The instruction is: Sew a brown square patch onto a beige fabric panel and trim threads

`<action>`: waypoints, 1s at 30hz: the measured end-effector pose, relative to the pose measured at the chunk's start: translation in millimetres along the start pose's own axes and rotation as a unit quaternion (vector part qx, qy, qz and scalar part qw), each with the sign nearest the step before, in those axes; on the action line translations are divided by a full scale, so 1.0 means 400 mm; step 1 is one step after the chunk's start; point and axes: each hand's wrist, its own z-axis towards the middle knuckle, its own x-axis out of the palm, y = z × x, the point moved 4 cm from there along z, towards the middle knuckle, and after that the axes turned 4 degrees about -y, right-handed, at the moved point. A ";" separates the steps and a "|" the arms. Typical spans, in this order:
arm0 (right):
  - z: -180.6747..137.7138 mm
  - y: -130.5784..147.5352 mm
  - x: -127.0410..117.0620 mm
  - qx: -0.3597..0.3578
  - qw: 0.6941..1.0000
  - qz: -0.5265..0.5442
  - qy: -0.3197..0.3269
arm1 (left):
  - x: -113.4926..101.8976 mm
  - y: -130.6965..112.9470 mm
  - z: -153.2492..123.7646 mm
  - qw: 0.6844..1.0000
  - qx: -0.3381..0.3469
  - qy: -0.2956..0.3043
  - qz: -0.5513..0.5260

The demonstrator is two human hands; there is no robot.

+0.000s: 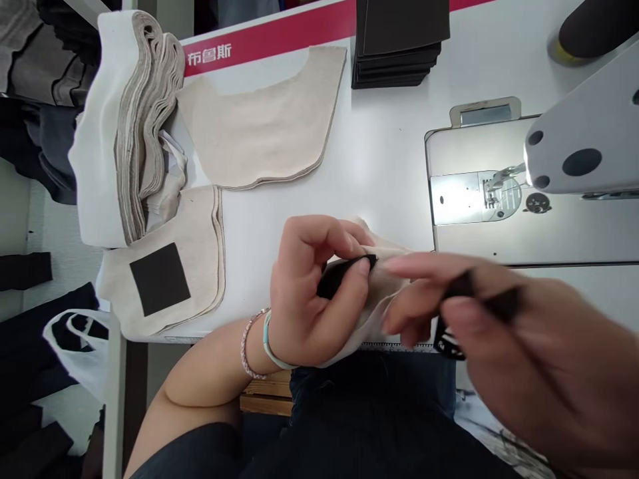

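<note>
My left hand [309, 286] is curled at the white table's front edge, pinching a small black patch [339, 274] against a beige fabric piece [384, 276] that it also holds. My right hand [504, 332] is close to the camera and blurred. Its thumb and fingers pinch a thin black tool [452, 319], perhaps small scissors, just right of the beige piece.
A sewing machine [579, 146] with its lit needle plate [492, 196] stands at the right. Beige cut pieces [269, 126] lie on the white table [384, 153]. One beige stack carries a black square [160, 278]. A folded fabric bundle [130, 126] sits left, black squares [399, 43] behind.
</note>
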 end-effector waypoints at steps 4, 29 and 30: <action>0.017 -0.004 0.033 0.024 0.999 0.007 0.029 | -0.001 -0.003 -0.003 1.000 -0.004 0.002 0.020; -0.004 -0.023 0.054 -0.119 0.987 -0.102 0.022 | -0.014 -0.013 0.006 0.992 0.020 0.002 0.123; -0.006 -0.025 0.055 -0.123 0.987 -0.096 0.033 | -0.013 -0.015 0.007 0.992 0.010 0.012 0.125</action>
